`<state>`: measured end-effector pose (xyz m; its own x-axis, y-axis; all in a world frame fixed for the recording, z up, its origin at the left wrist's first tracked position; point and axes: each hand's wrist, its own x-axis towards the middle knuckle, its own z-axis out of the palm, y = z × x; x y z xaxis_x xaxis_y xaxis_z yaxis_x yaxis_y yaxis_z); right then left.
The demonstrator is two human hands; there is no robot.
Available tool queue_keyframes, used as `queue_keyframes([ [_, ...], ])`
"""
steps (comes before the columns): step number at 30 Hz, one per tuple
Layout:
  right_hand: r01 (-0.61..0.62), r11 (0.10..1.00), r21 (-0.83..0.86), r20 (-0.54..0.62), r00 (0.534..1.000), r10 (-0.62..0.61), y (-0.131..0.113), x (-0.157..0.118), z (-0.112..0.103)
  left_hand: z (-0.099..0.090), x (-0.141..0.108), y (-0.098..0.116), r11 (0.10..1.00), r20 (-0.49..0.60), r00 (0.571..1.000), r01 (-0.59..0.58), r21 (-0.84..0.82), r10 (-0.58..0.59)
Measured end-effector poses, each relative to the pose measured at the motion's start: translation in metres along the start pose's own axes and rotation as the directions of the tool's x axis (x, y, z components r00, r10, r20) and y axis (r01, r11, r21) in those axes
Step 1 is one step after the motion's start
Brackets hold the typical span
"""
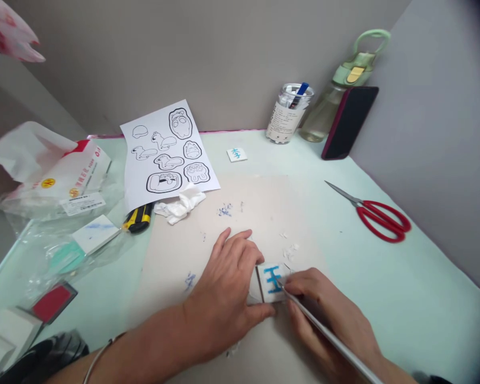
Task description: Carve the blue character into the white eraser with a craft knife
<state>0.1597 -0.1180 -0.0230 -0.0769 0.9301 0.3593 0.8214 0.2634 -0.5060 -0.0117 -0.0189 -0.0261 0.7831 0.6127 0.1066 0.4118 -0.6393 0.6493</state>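
The loosely curled left hand (pixel 228 282) grips one block (pixel 272 281) at the view's 5 o'clock; the right hand (pixel 324 314), closed around one tool (pixel 328 335), holds its tip at the blue mark (pixel 272 273). Overpressing could skid it toward 9 o'clock, into fingers. One pair of scissors (pixel 360 203) lies at the block's 2 o'clock.

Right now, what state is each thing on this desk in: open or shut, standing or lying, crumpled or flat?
Scissors: lying, blades together
Phone: propped up, screen dark
Green-lidded bottle: standing, lid on
Pen jar: standing, open
Tissue pack: open
Loose tissue: crumpled
Knife: lying, blade not visible
Red ink pad: uncovered
Blue-marked block: face up
Slim tool: in the right hand
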Motion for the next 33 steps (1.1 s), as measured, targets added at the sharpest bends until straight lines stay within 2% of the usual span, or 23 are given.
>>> queue_keyframes([
  [9,-0.053,0.998,-0.031,0.005,0.999,0.053,-0.0013,0.0012,0.0021,0.0026,-0.0018,-0.0015,0.999,-0.035,0.999,-0.002,-0.032,0.001],
  [15,-0.029,0.999,-0.033,-0.002,1.000,0.029,-0.0017,0.0035,0.0031,0.0028,-0.0017,-0.0015,0.999,-0.032,0.999,-0.001,-0.037,0.000],
  [29,-0.061,0.998,-0.014,-0.001,0.998,0.061,-0.0013,0.0049,0.0027,0.0014,-0.0010,-0.0012,0.999,-0.035,0.999,0.001,-0.036,-0.003],
  [33,-0.030,0.999,-0.027,0.018,0.999,0.030,-0.0002,0.0040,0.0031,0.0016,-0.0017,-0.0007,0.999,-0.030,1.000,0.007,-0.034,-0.008],
])
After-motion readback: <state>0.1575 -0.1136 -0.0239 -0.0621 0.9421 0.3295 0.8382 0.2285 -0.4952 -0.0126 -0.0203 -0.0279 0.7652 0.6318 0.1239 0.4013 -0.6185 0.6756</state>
